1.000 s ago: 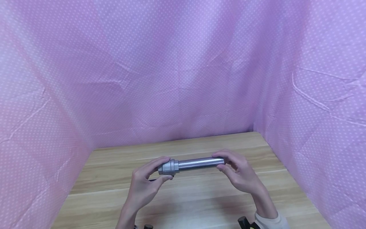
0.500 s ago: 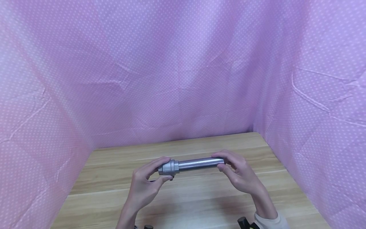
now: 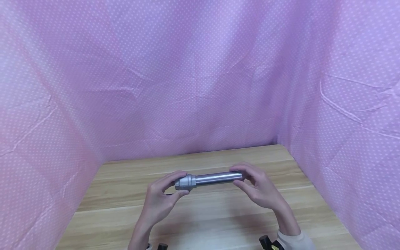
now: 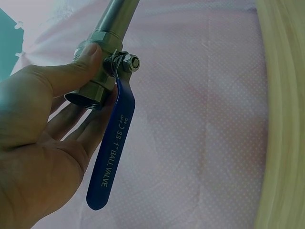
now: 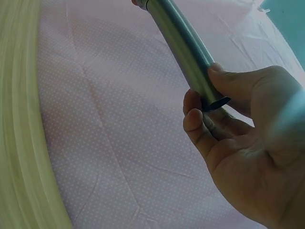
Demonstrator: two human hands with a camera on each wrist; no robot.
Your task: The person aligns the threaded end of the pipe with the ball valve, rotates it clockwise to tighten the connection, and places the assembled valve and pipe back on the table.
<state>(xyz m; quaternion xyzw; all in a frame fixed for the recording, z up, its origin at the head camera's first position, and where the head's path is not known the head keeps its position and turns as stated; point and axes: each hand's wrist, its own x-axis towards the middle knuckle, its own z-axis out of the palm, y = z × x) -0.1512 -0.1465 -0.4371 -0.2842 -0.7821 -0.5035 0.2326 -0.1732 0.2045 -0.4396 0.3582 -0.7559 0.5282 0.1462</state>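
A steel ball valve point(image 3: 186, 182) is joined in line with a plain steel pipe point(image 3: 218, 178); both are held up over the table. My left hand point(image 3: 160, 199) grips the valve body between thumb and fingers. In the left wrist view, the valve's blue lever handle point(image 4: 113, 148) points back toward the palm, lettered "SS 1" BALL VALVE", and the valve's near end is an open bore. My right hand point(image 3: 260, 185) pinches the pipe's far right end. The right wrist view has the pipe point(image 5: 183, 47) between thumb and fingertips, its end lying inside the hand.
A light wood table point(image 3: 206, 215) lies below the hands. Pink dotted cloth point(image 3: 193, 86) hangs at the back and on both sides. Black wrist-mounted pieces point(image 3: 265, 242) show at the bottom edge by each forearm.
The right hand has shifted slightly left along with the pipe's end, and the valve has moved slightly right. Less of the lever shows under the left hand. Both holds stay.
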